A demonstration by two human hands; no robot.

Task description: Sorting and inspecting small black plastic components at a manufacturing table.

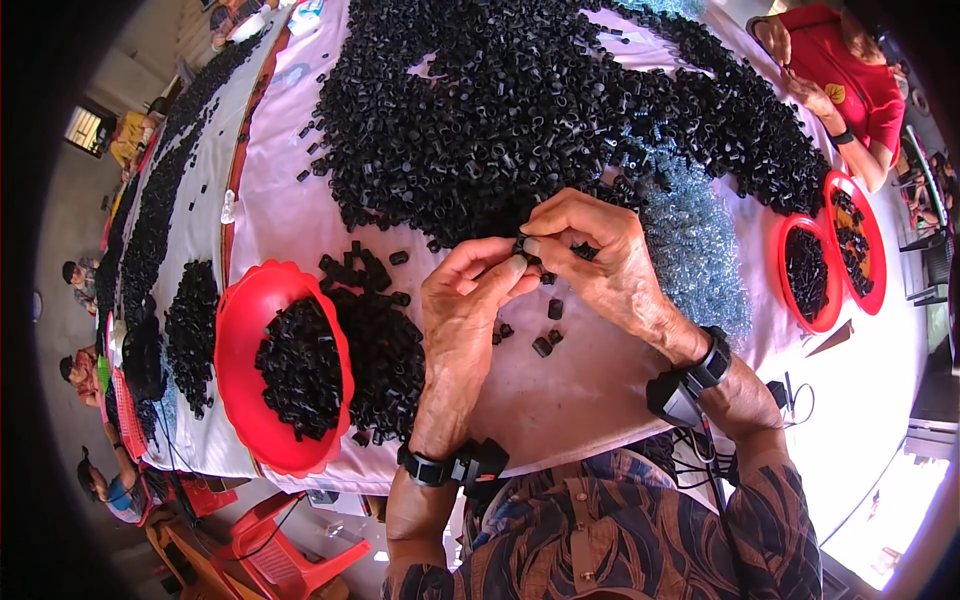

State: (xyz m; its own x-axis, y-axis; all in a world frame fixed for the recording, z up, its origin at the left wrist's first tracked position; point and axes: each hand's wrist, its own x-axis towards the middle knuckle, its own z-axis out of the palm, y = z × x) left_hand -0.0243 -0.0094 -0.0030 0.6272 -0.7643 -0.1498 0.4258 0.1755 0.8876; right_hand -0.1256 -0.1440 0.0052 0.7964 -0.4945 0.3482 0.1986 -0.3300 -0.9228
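My left hand and my right hand meet above the near part of the cloth-covered table. Both are closed, fingertips pinching a small black plastic part between them. Its exact kind is mostly hidden by the fingers. Just beyond my hands spreads a large heap of small black plastic parts. Beside my right hand lies a heap of small, shiny, bluish-clear pieces, too fine to make out singly. A few loose black parts rest on the cloth below my hands.
Left of my left hand stands a red scalloped bowl partly filled with black parts, with another black pile next to it. Two red trays holding parts lie at right. A person in red works at far right; others sit along the left table.
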